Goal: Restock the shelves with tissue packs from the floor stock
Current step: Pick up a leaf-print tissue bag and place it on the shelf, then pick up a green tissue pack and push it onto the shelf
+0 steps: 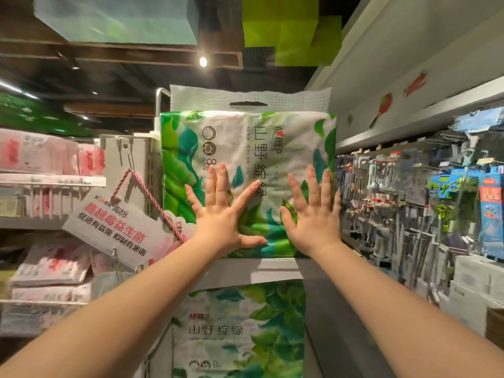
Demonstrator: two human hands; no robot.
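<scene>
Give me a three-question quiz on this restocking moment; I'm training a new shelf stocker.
1. True or false: both hands lie flat, fingers spread, on the green tissue pack standing on the top shelf.
2. Which way is its carry handle? A up, B down, C left.
3. What hangs left of that pack?

Key: 1 true: left hand, right hand. 2 A. 3 A promotional sign on a striped cord.

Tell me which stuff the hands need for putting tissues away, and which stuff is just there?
For the job:
- green tissue pack, both hands pressed flat on it
- left hand
- right hand
- shelf under the pack
- second green pack on the level below

Just there:
- pink packs at left
- hanging sign
- hanging goods at right
</scene>
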